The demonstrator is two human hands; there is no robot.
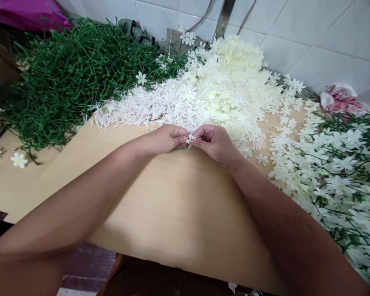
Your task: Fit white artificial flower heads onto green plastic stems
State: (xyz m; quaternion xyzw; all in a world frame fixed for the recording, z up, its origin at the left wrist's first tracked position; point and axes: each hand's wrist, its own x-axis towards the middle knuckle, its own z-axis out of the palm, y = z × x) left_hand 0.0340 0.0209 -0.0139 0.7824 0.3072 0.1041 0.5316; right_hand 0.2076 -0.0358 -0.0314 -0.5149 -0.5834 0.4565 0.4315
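My left hand (169, 138) and my right hand (214, 142) meet over the middle of the board, fingertips almost touching. Between them sits a small white artificial flower (190, 139), pinched from both sides. A bit of green stem (181, 148) shows under the left fingers; most of it is hidden by that hand. Just beyond the hands lies a heap of thin white stamen pieces (160, 102). Behind and to the right of it rises a pile of loose cream-white petal pieces (231, 78).
A big heap of green plastic stems (80, 70) fills the back left. Flowers on stems (339, 181) are massed along the right. The tan board (160, 205) lies below my arms. A tiled wall (323, 37), a purple bag (27, 14) and a red-and-white plastic bag (342, 100) stand behind.
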